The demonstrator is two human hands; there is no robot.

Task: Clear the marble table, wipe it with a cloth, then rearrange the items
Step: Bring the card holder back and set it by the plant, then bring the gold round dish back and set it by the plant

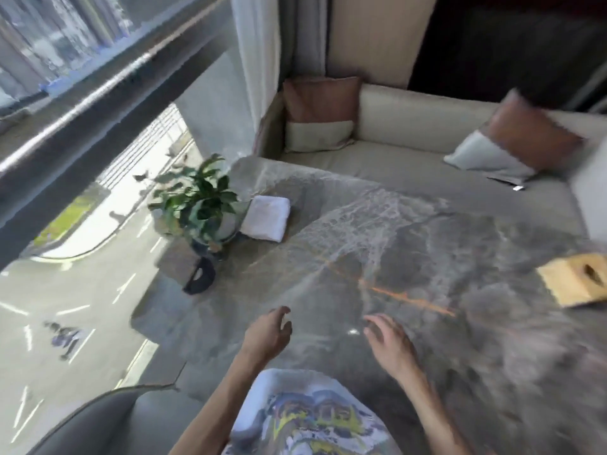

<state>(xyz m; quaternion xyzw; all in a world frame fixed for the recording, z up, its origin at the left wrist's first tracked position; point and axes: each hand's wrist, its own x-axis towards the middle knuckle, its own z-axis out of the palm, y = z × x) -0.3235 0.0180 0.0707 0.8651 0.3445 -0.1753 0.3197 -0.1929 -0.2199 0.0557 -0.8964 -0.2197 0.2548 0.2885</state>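
Clearing not begun: plant (pixel 197 198) and cloth (pixel 267 218) sit at the far-left corner of the bench (pixel 394 241). Your left hand (pixel 267 336) and right hand (pixel 387 343) hover empty, fingers (pixel 377 321) relaxed; reach there next.

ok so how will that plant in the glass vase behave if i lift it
The plant looks top-heavy, its leaves standing high above the glass vase, so it may tip. The glass is probably slippery and fragile.

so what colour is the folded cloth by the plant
The folded cloth is white, shown best in head view.
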